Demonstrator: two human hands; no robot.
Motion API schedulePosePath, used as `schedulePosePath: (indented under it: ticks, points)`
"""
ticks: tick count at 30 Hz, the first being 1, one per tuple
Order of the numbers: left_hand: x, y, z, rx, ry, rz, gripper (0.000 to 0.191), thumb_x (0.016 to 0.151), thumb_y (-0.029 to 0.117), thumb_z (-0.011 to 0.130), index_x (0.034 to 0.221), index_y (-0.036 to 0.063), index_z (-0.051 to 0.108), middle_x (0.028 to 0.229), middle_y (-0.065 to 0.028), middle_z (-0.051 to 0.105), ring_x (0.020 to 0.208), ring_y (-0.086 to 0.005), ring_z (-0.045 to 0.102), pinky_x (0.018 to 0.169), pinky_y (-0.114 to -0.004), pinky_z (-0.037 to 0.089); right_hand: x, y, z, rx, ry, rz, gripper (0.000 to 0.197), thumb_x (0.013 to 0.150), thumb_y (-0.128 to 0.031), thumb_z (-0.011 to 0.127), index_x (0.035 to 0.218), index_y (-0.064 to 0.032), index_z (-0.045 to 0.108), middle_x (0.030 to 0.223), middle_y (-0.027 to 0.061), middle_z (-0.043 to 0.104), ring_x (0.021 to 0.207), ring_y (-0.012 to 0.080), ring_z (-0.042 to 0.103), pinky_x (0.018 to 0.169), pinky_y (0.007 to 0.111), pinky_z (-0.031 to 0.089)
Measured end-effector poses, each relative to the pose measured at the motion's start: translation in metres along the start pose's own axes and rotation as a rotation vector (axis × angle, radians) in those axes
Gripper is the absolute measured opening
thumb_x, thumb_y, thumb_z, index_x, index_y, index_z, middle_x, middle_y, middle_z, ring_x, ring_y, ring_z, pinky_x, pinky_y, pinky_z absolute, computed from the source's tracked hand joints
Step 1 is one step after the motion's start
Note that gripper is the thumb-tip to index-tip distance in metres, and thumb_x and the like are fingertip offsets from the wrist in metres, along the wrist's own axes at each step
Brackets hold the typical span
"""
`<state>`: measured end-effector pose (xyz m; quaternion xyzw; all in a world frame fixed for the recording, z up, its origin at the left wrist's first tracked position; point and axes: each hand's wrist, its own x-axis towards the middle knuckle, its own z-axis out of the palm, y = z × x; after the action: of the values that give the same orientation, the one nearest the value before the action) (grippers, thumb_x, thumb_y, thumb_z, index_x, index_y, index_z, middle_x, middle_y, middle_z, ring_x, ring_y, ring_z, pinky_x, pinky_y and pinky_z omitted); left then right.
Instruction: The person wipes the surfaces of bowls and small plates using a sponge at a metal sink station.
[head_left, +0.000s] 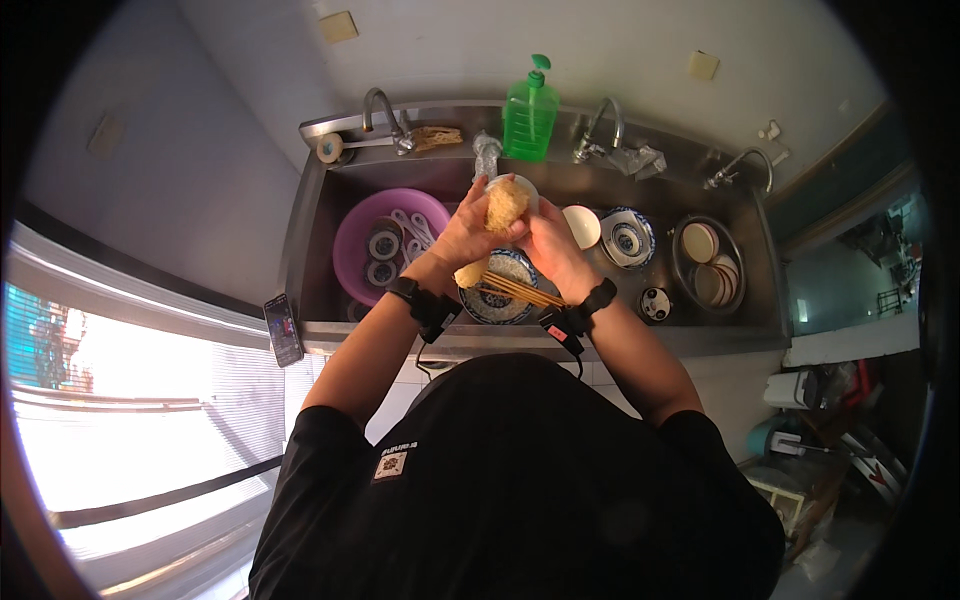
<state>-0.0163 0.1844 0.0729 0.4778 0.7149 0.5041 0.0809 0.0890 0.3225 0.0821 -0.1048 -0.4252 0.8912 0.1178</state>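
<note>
Over the middle of a steel sink, my left hand (466, 234) presses a pale yellow loofah-like scrubber (507, 204) against a small white dish (528, 187). My right hand (556, 246) grips that dish from the right, its fingers partly hidden behind it. Below my wrists sits a blue-and-white patterned bowl (496, 304). Several wooden chopsticks (521, 289) lie across it, beside a second pale yellow piece (470, 274) whose kind I cannot tell. Just right of my right hand is a plain white bowl (583, 226).
A purple basin (349, 244) at left holds spoons and small dishes. Stacked patterned dishes (628, 234) and a metal basin (679, 289) of round pieces stand right. Behind are a green pump bottle (530, 120) and faucets (607, 112). A phone (283, 330) rests at the left edge.
</note>
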Motion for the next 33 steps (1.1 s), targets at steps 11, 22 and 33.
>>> schedulePosePath:
  ticks: [11, 22, 33]
  points:
    - [-0.013, -0.008, 0.000, -0.771, 0.130, -0.568, 0.060, 0.096, 0.046, 0.072, 0.139, 0.0073, 0.056, 0.121, -0.0057, 0.067, 0.110, -0.0175, 0.062, 0.095, -0.034, 0.051, 0.008, 0.005, 0.002, -0.909, -0.195, -0.422, 0.023, 0.097, -0.014, 0.061, 0.114, 0.0023, 0.061, 0.095, 0.0051, 0.067, 0.085, 0.0118, 0.061, 0.074, 0.032, 0.051]
    - [-0.014, -0.008, -0.012, -0.818, 0.332, -0.580, 0.040, 0.096, 0.028, 0.074, 0.125, 0.0034, 0.063, 0.109, -0.0074, 0.070, 0.095, -0.0195, 0.068, 0.082, -0.035, 0.056, 0.001, -0.005, -0.009, -0.475, -0.188, -0.010, 0.031, 0.088, -0.016, 0.074, 0.112, 0.0002, 0.063, 0.097, 0.0036, 0.066, 0.083, 0.0099, 0.063, 0.067, 0.028, 0.053]
    - [0.012, 0.046, 0.027, -0.495, 0.454, -0.474, 0.040, 0.090, 0.023, 0.077, 0.125, 0.0053, 0.066, 0.112, -0.0077, 0.073, 0.103, -0.0166, 0.068, 0.089, -0.032, 0.055, 0.008, 0.008, -0.019, -0.070, 0.154, -0.174, 0.025, 0.091, -0.003, 0.070, 0.115, -0.0021, 0.061, 0.111, 0.0094, 0.068, 0.103, 0.0187, 0.066, 0.089, 0.034, 0.054]
